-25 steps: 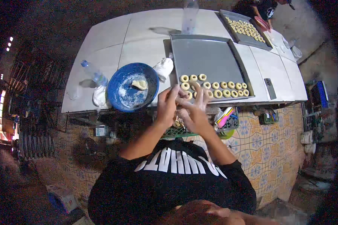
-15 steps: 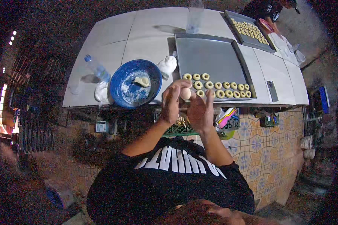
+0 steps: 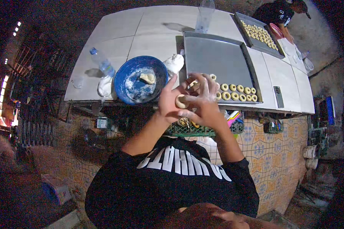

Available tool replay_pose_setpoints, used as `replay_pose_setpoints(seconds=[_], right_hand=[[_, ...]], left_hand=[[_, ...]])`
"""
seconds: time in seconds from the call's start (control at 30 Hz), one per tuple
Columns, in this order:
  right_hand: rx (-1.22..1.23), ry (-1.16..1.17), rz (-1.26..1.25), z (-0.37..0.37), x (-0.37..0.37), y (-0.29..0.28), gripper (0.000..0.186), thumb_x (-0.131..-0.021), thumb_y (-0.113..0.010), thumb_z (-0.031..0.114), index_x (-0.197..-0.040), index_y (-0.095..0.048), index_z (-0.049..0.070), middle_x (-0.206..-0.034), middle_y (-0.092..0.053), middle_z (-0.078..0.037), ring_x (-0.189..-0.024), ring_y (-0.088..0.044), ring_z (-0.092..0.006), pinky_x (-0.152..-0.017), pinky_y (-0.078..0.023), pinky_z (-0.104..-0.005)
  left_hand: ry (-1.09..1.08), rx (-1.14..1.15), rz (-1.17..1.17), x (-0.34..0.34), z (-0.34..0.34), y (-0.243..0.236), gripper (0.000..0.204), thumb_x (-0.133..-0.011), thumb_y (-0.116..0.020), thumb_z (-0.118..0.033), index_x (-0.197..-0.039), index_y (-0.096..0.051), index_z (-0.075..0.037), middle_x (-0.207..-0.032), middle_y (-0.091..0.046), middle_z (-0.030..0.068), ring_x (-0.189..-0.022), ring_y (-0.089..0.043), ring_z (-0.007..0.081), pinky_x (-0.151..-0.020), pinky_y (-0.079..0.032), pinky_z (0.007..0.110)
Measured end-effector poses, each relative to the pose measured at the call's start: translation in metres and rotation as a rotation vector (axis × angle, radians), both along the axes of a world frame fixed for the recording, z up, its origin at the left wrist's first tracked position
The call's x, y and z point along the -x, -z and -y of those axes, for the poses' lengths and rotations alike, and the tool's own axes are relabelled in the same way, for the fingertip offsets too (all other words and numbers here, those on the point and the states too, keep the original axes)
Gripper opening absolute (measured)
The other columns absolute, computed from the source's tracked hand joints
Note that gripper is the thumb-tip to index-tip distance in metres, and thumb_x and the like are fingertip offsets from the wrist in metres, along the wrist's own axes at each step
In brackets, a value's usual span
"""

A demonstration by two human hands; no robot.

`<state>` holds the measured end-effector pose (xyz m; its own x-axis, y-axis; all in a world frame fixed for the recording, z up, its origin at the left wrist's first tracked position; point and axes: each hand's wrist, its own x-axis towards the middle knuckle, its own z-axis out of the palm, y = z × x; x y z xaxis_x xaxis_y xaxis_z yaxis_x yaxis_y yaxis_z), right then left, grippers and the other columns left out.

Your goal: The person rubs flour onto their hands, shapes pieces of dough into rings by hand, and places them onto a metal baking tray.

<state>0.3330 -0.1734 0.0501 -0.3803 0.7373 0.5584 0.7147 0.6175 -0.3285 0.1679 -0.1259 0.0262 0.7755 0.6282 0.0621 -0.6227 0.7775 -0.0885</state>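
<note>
Pale dough piece (image 3: pixel 180 102) on our spread left hand (image 3: pixel 168 102), our right hand (image 3: pixel 207 100) fingers-apart, one finger touching it, at the tabletop's (image 3: pixel 114 34) near edge; finished rings (image 3: pixel 242 95) only along the tray's (image 3: pixel 214 53) near edge; unshaped lump (image 3: pixel 148 78) left in the blue bowl (image 3: pixel 120 82).

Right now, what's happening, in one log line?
left hand: dough piece on palm | right hand: touching it | blue bowl: dough lump, white powder | near tray: dough rings

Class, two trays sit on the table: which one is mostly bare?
The near tray, by the right hand: its dough rings sit toward the near edge only, while the far tray is mostly covered with them.
</note>
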Motion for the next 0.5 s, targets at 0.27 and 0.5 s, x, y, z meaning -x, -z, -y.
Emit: replay_pose_setpoints(seconds=[0.27, 0.5], right_hand=[[0.129, 0.082, 0.032, -0.003, 0.005, -0.006, 0.04, -0.086, -0.078, 0.053, -0.103, -0.078, 0.018, -0.129, -0.064, -0.009, -0.126, -0.052, -0.0393, -0.105, -0.034, -0.0655], [0.108, 0.041, 0.097, 0.004, 0.013, -0.011, 0.04, -0.089, -0.074, 0.054, -0.109, -0.077, 0.02, -0.134, -0.064, -0.005, -0.132, -0.052, -0.0462, -0.109, -0.031, -0.0712]], left_hand=[[-0.115, -0.129, -0.206, -0.001, -0.002, 0.006, 0.065, -0.108, -0.04, -0.057, -0.142, -0.056, -0.004, -0.135, -0.066, 0.0146, -0.122, -0.066, 0.0325, -0.109, -0.052, 0.052], [-0.095, -0.135, -0.308, 0.005, -0.006, 0.007, 0.059, -0.109, -0.041, -0.055, -0.137, -0.061, -0.007, -0.136, -0.066, 0.0171, -0.121, -0.068, 0.0326, -0.103, -0.057, 0.051]])
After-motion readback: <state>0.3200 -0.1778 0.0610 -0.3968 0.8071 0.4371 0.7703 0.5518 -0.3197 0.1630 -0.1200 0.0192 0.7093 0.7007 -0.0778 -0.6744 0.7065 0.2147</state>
